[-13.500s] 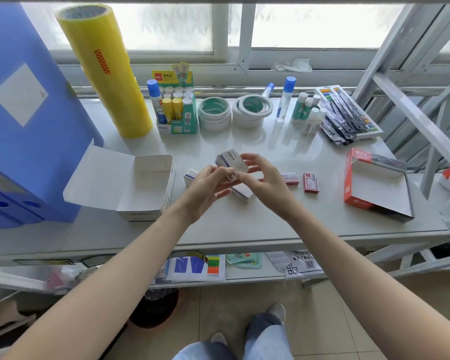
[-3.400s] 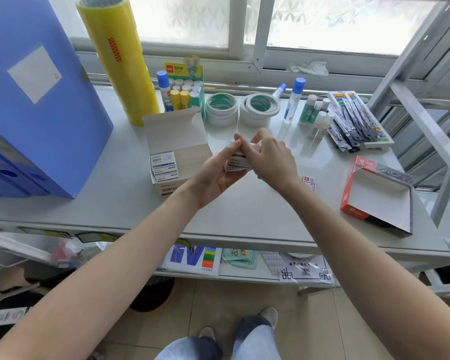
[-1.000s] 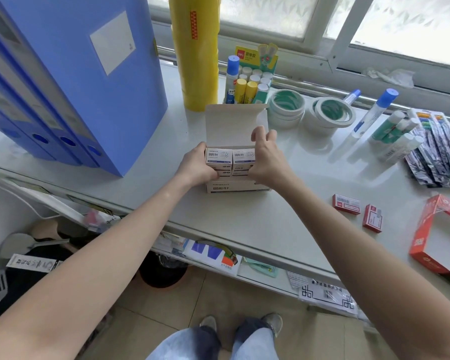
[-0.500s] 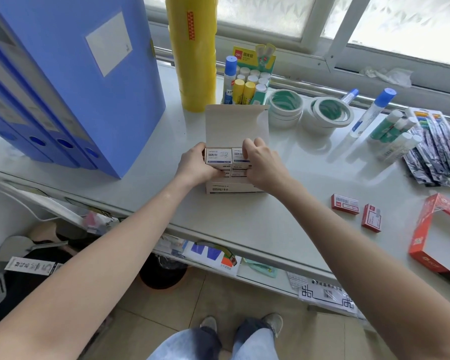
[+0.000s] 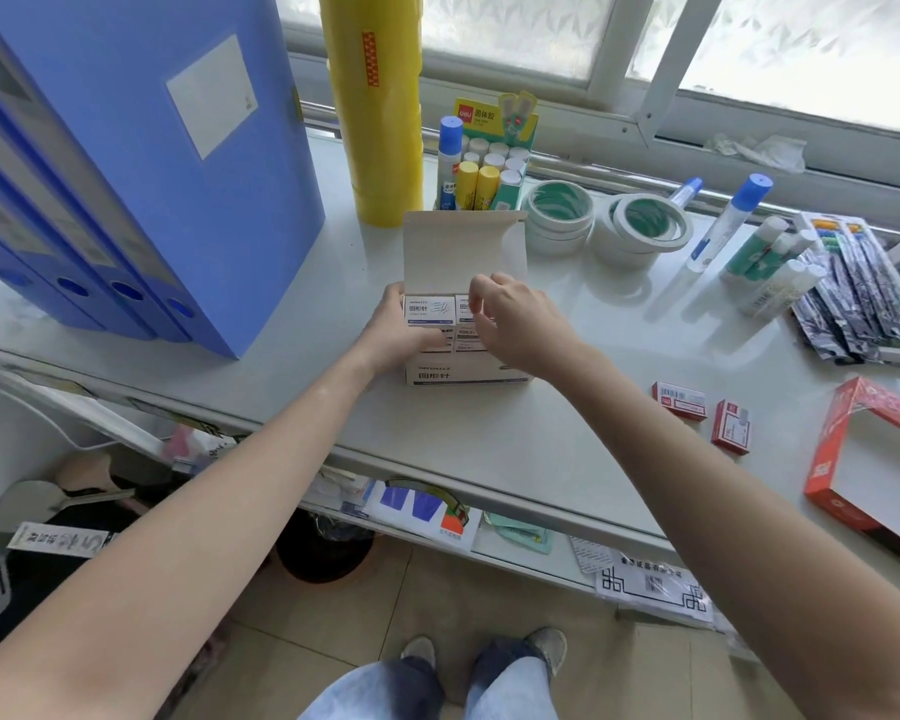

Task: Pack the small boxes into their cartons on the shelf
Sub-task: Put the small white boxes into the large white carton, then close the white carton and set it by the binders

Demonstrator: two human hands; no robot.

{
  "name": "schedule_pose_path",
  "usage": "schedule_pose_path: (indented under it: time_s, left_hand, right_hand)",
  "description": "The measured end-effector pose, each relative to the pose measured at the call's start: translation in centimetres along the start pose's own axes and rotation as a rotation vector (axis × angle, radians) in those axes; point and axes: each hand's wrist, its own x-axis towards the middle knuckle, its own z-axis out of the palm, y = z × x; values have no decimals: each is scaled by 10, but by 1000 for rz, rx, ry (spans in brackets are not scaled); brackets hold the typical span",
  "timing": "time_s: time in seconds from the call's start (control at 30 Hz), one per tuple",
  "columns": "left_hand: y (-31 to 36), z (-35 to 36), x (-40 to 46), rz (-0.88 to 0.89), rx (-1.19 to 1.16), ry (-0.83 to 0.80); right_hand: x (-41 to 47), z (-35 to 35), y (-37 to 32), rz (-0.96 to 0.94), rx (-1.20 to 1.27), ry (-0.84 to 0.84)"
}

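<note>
Bracing the white carton [image 5: 466,374] on the tabletop [image 5: 567,418], the left hand [image 5: 396,332] cups its left side. Right hand [image 5: 523,324], fingers curled, pinches a small box [image 5: 466,309] beside another small box [image 5: 430,310] inside; two red boxes [image 5: 679,400] lie to its right.

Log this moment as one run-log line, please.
stage: packing | left hand: steadies open white cardboard carton | right hand: on small white boxes | unpacked: two small red boxes

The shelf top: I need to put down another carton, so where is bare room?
Bare shelf lies between the white carton and two red boxes, along the front edge. Crowded: the back row by the tape rolls and glue sticks.
</note>
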Motion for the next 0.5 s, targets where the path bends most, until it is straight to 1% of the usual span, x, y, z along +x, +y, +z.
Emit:
schedule_pose_path:
  time_s: [0.1, 0.33, 0.5]
  left_hand:
    - [3, -1, -2, 6, -70, -18]
    - [4, -8, -9, 9, -204, 22]
    - [-5, -10, -17, 61, -119, 78]
  right_hand:
    - [-3, -9, -1, 3, 4, 66]
    - [-24, -22, 16, 139, 79, 188]
    - [-39, -22, 29, 272, 157, 180]
